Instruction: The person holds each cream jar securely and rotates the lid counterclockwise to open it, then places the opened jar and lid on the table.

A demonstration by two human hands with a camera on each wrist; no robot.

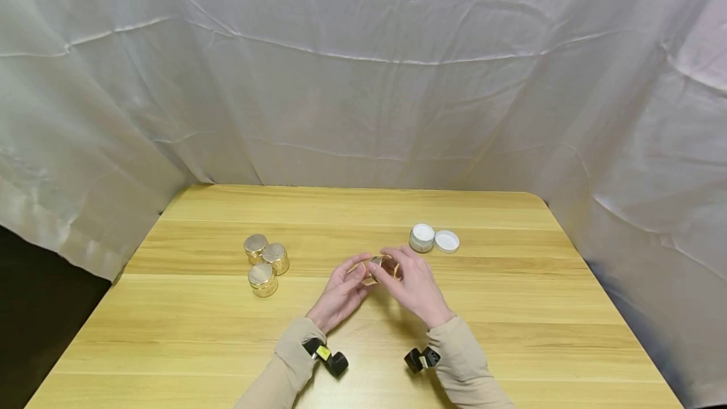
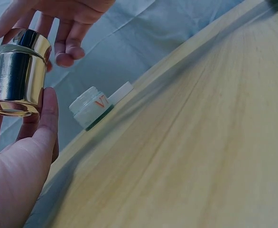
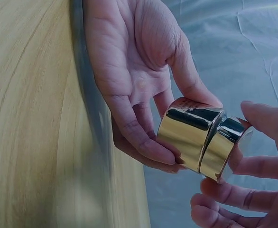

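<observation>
A shiny gold jar [image 1: 371,278] is held up between my two hands over the middle of the table. My left hand [image 1: 343,295] grips its body [image 2: 19,78] between thumb and fingers. On the other end, my right hand [image 1: 417,283] pinches the gold lid [image 3: 223,147] with thumb and fingertips. Lid and body are out of line with each other, the lid tilted at the mouth. Whatever the jar contains is hidden.
Three closed gold jars [image 1: 262,278] stand grouped on the left of the table. Beyond my right hand is an uncovered white-and-green jar [image 1: 422,238], with its white lid [image 1: 447,242] lying beside it. Pale curtains [image 1: 363,112] hang behind the wooden table [image 1: 199,339].
</observation>
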